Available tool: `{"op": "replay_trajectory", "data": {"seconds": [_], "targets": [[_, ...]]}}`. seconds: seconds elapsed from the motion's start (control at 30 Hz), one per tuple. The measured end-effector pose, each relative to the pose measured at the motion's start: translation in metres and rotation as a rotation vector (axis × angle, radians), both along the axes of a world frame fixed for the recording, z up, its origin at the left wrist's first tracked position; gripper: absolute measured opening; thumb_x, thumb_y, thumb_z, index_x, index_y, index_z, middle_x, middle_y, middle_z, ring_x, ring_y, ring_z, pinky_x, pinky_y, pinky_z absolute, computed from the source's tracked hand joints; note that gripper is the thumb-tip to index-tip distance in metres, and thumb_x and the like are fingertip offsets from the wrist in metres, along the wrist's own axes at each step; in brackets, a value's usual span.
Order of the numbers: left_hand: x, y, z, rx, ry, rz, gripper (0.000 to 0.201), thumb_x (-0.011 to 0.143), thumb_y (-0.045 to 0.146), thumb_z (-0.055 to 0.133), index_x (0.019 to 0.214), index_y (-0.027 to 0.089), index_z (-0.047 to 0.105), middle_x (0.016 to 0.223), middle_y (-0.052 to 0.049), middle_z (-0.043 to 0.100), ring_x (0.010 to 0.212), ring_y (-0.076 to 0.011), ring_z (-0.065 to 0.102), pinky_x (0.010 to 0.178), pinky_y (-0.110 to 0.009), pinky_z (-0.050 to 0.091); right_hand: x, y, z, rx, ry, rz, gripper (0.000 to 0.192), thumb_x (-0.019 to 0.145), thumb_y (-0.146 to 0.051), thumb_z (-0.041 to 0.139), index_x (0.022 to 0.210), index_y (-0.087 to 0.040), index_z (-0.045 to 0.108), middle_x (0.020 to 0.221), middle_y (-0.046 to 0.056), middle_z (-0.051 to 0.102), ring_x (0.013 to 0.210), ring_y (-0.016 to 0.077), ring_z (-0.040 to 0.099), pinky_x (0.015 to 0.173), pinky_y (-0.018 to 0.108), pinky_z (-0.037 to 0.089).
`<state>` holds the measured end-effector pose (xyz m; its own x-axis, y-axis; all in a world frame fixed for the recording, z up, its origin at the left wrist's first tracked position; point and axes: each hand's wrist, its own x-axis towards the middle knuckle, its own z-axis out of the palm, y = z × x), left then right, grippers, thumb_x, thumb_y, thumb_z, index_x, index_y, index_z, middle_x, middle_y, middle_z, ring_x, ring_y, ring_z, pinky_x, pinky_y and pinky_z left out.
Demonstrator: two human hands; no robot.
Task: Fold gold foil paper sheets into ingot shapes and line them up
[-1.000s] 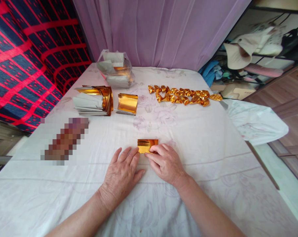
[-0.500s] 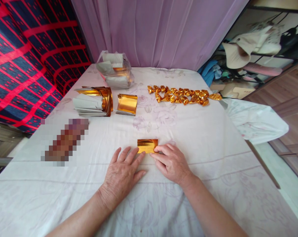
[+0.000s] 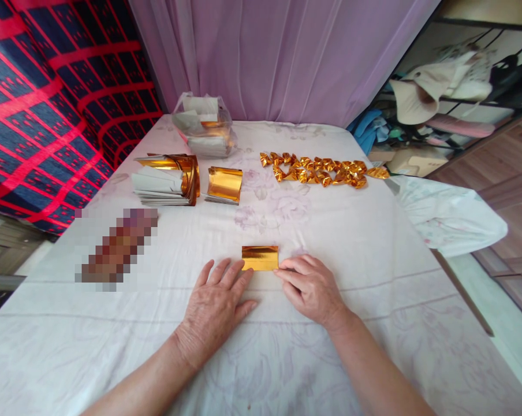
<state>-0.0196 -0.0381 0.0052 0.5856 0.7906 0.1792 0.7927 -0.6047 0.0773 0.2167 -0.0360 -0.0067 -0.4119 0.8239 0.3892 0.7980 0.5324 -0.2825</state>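
One spread left hand (image 3: 213, 300) touches gold foil (image 3: 261, 258); whether the right hand (image 3: 312, 290) pinches it is unclear.

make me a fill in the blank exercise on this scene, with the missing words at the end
1. The left hand touches the gold foil sheet near its ____ (left or right) end.
2. The smaller stack of foil paper lies to the ____ (left or right) of the larger stack.
3. The clear plastic bag sits ____ (behind or in front of) the larger stack.
4. The twisted gold foil pieces lie ____ (nearer to or farther from) the left hand than the gold foil sheet does.

Missing words: left; right; behind; farther from
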Motion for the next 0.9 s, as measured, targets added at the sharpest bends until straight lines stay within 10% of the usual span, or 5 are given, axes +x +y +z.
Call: {"op": "replay_trajectory", "data": {"seconds": [0.9], "targets": [[-0.01, 0.019, -0.013, -0.004, -0.269, -0.059, 0.018, 0.093, 0.029, 0.053, 0.103, 0.018, 0.063, 0.114, -0.009, 0.068, 0.105, -0.0261, 0.061, 0.098, -0.051, 0.045, -0.001, 0.006, -0.009, 0.044, 0.211, -0.1, 0.018, 0.088, -0.016, 0.052, 0.092, -0.022, 0.068, 0.092, 0.004, 0.069, 0.085, 0.0176, 0.063, 0.079, 0.032, 0.051]]}}
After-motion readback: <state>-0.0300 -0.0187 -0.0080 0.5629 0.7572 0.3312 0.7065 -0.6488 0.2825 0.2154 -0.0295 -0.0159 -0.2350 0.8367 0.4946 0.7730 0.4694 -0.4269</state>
